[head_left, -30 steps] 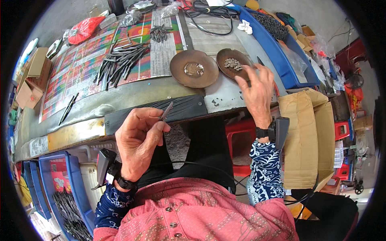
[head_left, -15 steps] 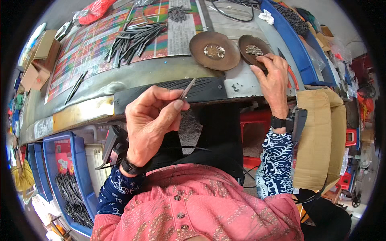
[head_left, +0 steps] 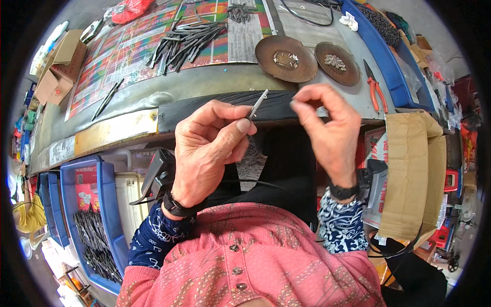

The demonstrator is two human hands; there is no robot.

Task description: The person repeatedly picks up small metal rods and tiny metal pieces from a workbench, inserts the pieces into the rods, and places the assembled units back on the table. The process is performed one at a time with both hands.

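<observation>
My left hand [head_left: 204, 151] pinches a slim, pointed grey metal strip [head_left: 260, 102] between thumb and forefinger, its tip pointing up and away. A tiny bit shows near that tip. To its right, my right hand [head_left: 335, 138] hovers above the table edge with thumb and forefinger drawn together. Anything between those fingertips is too small or blurred to make out. Just beyond stand two brown round dishes. The left dish [head_left: 263, 59] holds a ring of small metal bits, and the right dish [head_left: 352, 75] has a pile of small metal pieces [head_left: 335, 62].
Red-handled pliers [head_left: 376, 91] lie right of the dishes, beside a long blue bin [head_left: 404, 87]. Black strips [head_left: 186, 43] are heaped at the back. An open cardboard box [head_left: 406, 169] is at the right, and a blue crate [head_left: 115, 225] of dark strips is low left.
My right hand has left the right dish and come nearer to my left hand, its fingertips pinched. The left hand still grips the strip. The whole view has shifted slightly.
</observation>
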